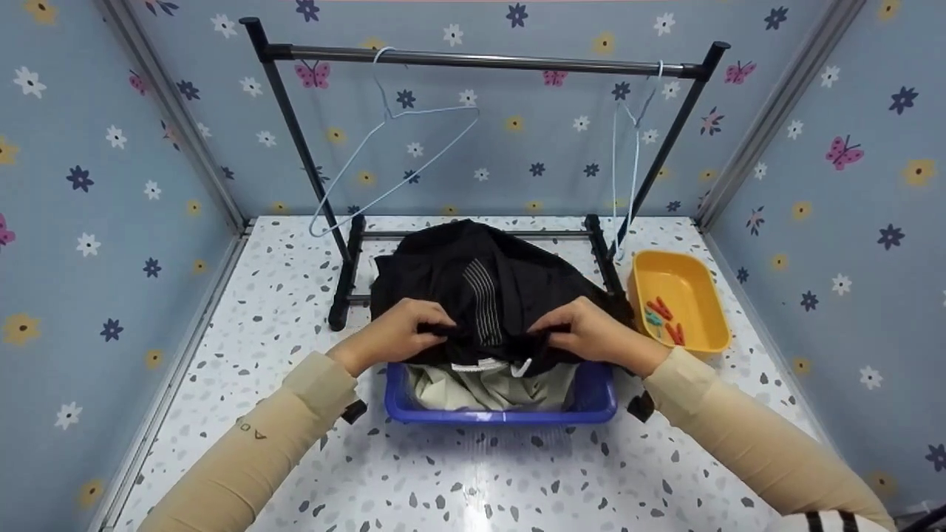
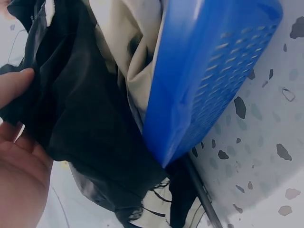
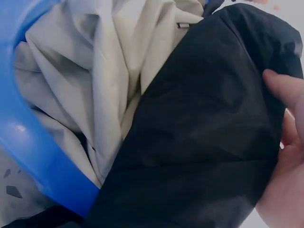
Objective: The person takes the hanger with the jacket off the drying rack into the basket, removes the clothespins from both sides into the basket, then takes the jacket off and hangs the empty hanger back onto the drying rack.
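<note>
A black garment (image 1: 443, 270) with a patch of thin white stripes is spread over the back of a blue basket (image 1: 502, 416). My left hand (image 1: 403, 329) pinches its edge on the left, thumb on top, as the left wrist view also shows. On the right, my right hand (image 1: 584, 332) pinches the same garment between thumb and fingers. White bits, perhaps a label and a drawstring, show along its near edge. Beneath it, crumpled beige cloth (image 1: 495, 388) lies in the basket. Some fingers of both hands are hidden by the black fabric.
Behind the basket stands a black clothes rack (image 1: 502, 56). One pale blue hanger (image 1: 392, 114) hangs at its left, another hanger (image 1: 634, 125) at its right. A yellow bin (image 1: 702, 295) with several red and green clothespins (image 1: 660, 309) sits right. Patterned walls enclose the speckled floor (image 1: 414, 473).
</note>
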Demonstrator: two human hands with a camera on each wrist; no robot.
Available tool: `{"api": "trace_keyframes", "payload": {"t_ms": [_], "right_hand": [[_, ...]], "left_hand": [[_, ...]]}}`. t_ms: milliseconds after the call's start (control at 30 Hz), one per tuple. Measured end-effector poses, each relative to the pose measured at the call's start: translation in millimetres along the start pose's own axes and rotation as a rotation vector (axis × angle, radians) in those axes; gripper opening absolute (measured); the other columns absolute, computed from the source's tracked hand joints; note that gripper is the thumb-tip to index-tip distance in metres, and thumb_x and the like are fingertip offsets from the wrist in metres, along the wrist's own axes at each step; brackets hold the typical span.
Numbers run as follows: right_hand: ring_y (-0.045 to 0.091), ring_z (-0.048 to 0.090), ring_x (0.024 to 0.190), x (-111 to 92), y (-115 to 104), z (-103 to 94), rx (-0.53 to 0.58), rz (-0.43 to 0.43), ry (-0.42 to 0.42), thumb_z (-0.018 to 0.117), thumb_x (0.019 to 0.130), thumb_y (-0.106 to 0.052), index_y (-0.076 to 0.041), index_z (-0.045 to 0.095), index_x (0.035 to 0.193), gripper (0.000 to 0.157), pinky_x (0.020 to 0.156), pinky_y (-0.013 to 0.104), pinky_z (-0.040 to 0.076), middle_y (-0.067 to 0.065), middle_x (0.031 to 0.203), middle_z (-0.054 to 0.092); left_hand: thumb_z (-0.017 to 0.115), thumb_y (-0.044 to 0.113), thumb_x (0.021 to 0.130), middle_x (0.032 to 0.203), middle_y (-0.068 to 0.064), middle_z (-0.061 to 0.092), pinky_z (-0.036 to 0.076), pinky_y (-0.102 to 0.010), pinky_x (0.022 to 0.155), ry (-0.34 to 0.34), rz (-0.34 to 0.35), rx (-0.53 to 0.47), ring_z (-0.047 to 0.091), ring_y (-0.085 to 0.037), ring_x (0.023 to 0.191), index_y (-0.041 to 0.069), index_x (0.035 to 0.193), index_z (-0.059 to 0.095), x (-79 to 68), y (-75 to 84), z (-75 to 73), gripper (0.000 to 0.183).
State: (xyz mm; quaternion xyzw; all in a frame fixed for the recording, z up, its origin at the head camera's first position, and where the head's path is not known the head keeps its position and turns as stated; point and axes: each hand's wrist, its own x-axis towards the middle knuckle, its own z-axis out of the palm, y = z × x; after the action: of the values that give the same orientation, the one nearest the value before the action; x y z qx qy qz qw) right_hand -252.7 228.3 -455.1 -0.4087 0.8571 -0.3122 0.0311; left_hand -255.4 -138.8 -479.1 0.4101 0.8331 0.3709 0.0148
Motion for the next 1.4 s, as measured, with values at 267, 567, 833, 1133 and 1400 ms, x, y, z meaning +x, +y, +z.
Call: {"api": "trace_keyframes", "payload": {"t_ms": [267, 567, 833, 1133, 1400], "right_hand": [[0.016, 0.07, 0.095, -7, -10, 0.1, -0.035, -0.02, -0.295, 0.061, 0.096, 0.0, -0.005, 0.085, 0.128, 0.04, 0.088, 0.03, 0.058, 0.015, 0.126, 0.086], [0.018, 0.071, 0.091, 7, -12, -5.4, -0.042, -0.029, -0.069, 0.077, 0.105, -0.019, -0.006, 0.08, 0.108, 0.014, 0.086, 0.036, 0.061, 0.009, 0.103, 0.082], [0.046, 0.042, 0.166, 27, -3, -12.0, -0.047, 0.148, -0.009, 0.091, 0.095, -0.037, -0.005, 0.048, 0.168, 0.091, 0.137, 0.066, 0.035, 0.023, 0.178, 0.042], [0.051, 0.009, 0.177, 27, 9, 0.0, -0.098, 0.22, -0.347, 0.09, 0.093, -0.053, -0.016, 0.019, 0.182, 0.12, 0.141, 0.075, 0.012, 0.016, 0.191, 0.013], [0.047, 0.0, 0.179, 20, 10, 12.9, -0.202, 0.208, -0.484, 0.091, 0.091, -0.058, -0.029, 0.021, 0.182, 0.119, 0.14, 0.079, 0.005, 0.012, 0.193, 0.006]], "left_hand": [[0.075, 0.026, 0.109, 0.104, -0.006, 0.085, 0.064, -0.036, 0.093, -0.236, -0.007, 0.012, 0.077, -0.017, 0.094, 0.007, 0.102, 0.086, -2.3, 14.9, 0.0, 0.023], [0.087, 0.025, 0.098, 0.111, -0.013, 0.072, 0.06, -0.04, 0.098, 0.05, -0.05, 0.116, 0.069, -0.023, 0.102, 0.003, 0.107, 0.073, 16.5, 16.6, -11.7, 0.028], [0.072, 0.056, 0.107, 0.192, -0.011, 0.013, 0.022, -0.06, 0.144, -0.202, -0.192, 0.148, 0.016, -0.039, 0.179, 0.014, 0.182, 0.021, 41.6, 17.8, -18.2, 0.101], [0.079, 0.066, 0.098, 0.193, -0.011, 0.007, 0.008, -0.065, 0.145, -0.478, -0.197, 0.267, 0.002, -0.037, 0.18, 0.016, 0.183, 0.011, 43.8, 15.1, -1.5, 0.12], [0.08, 0.075, 0.091, 0.193, -0.006, -0.003, -0.001, -0.078, 0.14, -0.581, -0.265, 0.387, -0.008, -0.042, 0.179, 0.028, 0.183, 0.009, 30.3, 13.4, 12.4, 0.125]]}}
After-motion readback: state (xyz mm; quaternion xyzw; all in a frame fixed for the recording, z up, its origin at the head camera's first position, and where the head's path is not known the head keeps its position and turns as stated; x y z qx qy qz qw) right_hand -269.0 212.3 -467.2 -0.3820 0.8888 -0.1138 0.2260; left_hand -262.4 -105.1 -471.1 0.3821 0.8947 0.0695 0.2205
